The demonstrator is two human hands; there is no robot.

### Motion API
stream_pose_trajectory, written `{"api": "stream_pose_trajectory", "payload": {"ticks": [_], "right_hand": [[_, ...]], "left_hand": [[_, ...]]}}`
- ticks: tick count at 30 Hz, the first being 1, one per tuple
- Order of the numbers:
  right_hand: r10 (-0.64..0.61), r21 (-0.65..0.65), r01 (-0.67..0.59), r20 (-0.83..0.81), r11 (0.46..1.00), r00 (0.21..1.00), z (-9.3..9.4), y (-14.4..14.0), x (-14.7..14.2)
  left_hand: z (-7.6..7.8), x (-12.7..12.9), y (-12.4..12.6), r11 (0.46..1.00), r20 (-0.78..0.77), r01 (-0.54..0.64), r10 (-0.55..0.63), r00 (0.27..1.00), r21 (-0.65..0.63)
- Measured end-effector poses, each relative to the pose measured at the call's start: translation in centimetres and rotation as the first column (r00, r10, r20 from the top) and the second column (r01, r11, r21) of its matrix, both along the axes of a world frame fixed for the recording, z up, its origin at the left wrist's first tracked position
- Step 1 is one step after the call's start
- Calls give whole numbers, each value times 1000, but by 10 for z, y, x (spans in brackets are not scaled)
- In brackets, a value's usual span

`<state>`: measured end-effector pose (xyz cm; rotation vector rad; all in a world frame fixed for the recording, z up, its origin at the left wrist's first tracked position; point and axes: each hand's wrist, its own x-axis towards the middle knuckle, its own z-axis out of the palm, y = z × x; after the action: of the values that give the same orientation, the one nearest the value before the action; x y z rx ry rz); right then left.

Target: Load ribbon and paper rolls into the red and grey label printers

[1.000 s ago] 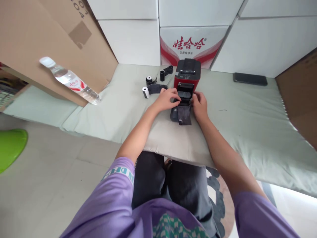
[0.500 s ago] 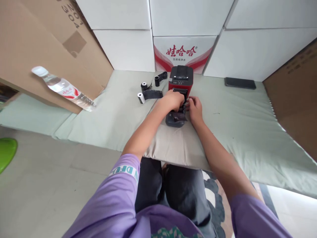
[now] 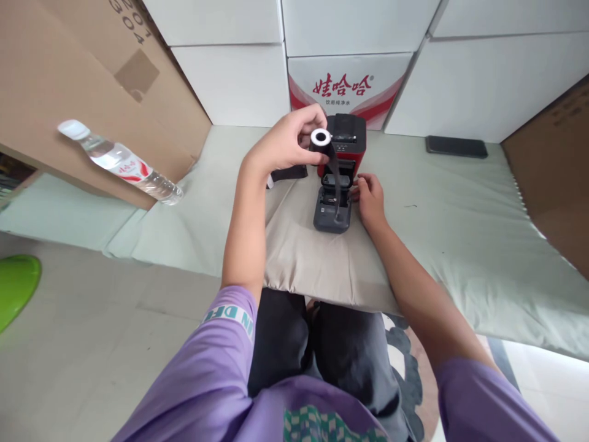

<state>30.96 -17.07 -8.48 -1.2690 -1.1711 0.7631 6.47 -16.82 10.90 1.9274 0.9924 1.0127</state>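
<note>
My left hand (image 3: 292, 138) is raised in front of a red and black receipt printer (image 3: 358, 132). Between its thumb and fingers it grips a black paper roll (image 3: 321, 142) with a white ring-shaped end. A loose dark strip hangs from the roll down over the printer's front cover (image 3: 327, 221), which is folded down toward me. At the right side of the printer is my right hand (image 3: 372, 199), its fingers curled against the edge by the opening. Part of the right fingers is hidden.
Another black strip (image 3: 289, 173) lies left of the printer, partly behind my left arm. A water bottle (image 3: 131, 166) leans at the left by a cardboard box (image 3: 151, 123). White boxes (image 3: 230, 80) stand behind. A black phone (image 3: 455, 146) lies at the right.
My left hand has lifted out of the printer's opening, up and slightly left, with the paper roll in it. My right hand stays at the printer's side. The view has shifted slightly.
</note>
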Motion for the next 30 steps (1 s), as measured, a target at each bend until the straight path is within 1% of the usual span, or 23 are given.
{"api": "stream_pose_trajectory", "payload": {"ticks": [1, 3, 5, 7, 9, 11, 16, 20, 22, 24, 26, 28, 30], "right_hand": [[-2, 1, 2, -4, 1000, 1000, 1, 0, 0], [-4, 3, 4, -6, 1000, 1000, 1, 0, 0], [-2, 5, 2, 2, 1000, 1000, 0, 1, 1], [7, 5, -7, 15, 1000, 1000, -2, 3, 2], [21, 2, -21, 30, 1000, 999, -4, 4, 4], [35, -1, -35, 38, 999, 999, -5, 5, 5], [26, -4, -26, 18, 1000, 1000, -3, 2, 5], [24, 9, -24, 17, 1000, 1000, -2, 0, 3], [14, 15, -14, 16, 1000, 1000, -2, 1, 3], [7, 16, -7, 12, 1000, 1000, -2, 2, 3], [10, 19, -10, 10, 1000, 1000, -2, 3, 3], [13, 21, -13, 10, 1000, 1000, -1, 2, 3], [13, 16, -13, 5, 1000, 1000, 0, 2, 3]], "left_hand": [[-1, -3, 3, 998, -58, 56, -57, 997, -13], [-9, -7, 12, 994, -93, 98, -101, 991, -39], [-20, -11, 25, 997, -50, 57, -59, 997, -50], [-31, -11, 36, 999, 39, 18, -17, 999, -29], [-39, -10, 43, 1000, 113, -18, 19, 993, -5], [-43, -8, 46, 999, 132, -35, 36, 991, -12], [-46, -8, 44, 995, 97, -5, 14, 995, -97], [-51, -14, 32, 990, 32, 80, -77, 997, -118], [-56, -19, 26, 989, 1, 90, -91, 996, -121], [-63, -24, 25, 993, -7, 39, -40, 999, -114], [-72, -27, 32, 995, 35, -55, 57, 998, -79], [-82, -27, 45, 987, 148, -154, 161, 976, -53], [-88, -26, 59, 969, 296, -230, 245, 923, -87]]}}
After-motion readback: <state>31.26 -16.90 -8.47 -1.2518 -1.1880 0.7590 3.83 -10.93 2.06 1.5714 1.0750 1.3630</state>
